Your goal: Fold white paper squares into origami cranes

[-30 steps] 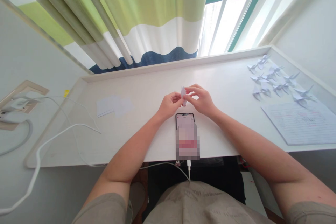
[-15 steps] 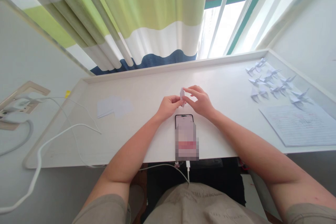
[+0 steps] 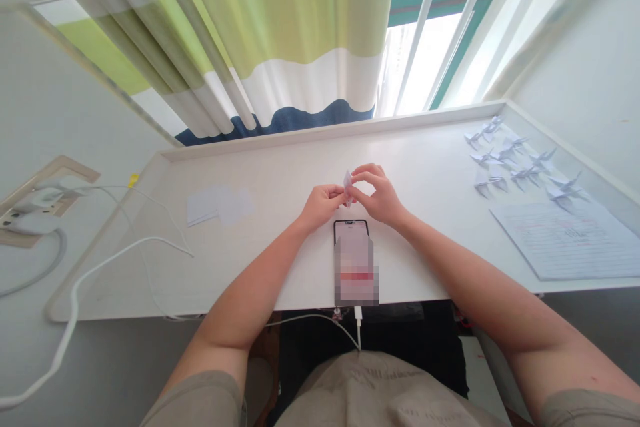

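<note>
Pinching a small folded paper (image 3: 347,179) in both hands, just beyond the far end of the phone (image 3: 356,263).

The left hand (image 3: 321,205) grips the paper's lower part between thumb and fingers; the right hand (image 3: 379,193) has thumb and index finger curled in a ring, their tips closed on its near-right edge. This looks like a fold being shaped or pressed; the next move seems to call for a steady left hold while the right fingertips work the crease. Compared with half a second ago, the right index finger is more bent and its tip sits lower on the paper, while the white sheets (image 3: 201,209) left of the phone and folded figures (image 3: 564,191) far to its right lie unchanged.
</note>
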The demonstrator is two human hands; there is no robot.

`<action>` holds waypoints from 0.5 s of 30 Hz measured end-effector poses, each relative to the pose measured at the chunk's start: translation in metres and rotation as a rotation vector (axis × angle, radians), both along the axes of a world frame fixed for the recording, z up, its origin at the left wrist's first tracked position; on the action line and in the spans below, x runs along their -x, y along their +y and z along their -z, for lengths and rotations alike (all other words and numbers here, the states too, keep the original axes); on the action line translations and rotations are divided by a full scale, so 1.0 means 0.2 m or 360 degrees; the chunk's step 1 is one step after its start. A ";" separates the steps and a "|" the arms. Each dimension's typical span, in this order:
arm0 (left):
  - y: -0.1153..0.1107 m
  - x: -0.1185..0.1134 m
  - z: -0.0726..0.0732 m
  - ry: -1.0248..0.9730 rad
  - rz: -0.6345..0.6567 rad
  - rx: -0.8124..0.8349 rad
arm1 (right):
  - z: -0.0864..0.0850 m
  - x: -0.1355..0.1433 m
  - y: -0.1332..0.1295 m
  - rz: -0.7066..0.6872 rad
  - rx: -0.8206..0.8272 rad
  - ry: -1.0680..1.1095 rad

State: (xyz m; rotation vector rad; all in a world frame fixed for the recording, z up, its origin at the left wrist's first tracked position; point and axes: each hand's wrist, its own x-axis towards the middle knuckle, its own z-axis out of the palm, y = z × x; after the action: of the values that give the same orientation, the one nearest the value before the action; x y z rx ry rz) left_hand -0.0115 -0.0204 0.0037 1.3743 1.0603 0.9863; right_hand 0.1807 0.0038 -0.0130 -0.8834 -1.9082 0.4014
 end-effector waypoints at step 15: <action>0.02 0.03 0.00 -0.0119 0.0029 0.0001 | -0.02 -0.06 0.00 -0.0280 0.0073 -0.0068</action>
State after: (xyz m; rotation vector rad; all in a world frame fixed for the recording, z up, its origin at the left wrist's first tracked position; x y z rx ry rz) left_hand -0.0181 -0.0162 0.0034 1.3344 0.9907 1.0163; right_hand 0.1920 0.0039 -0.0085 -0.7613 -2.0306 0.5375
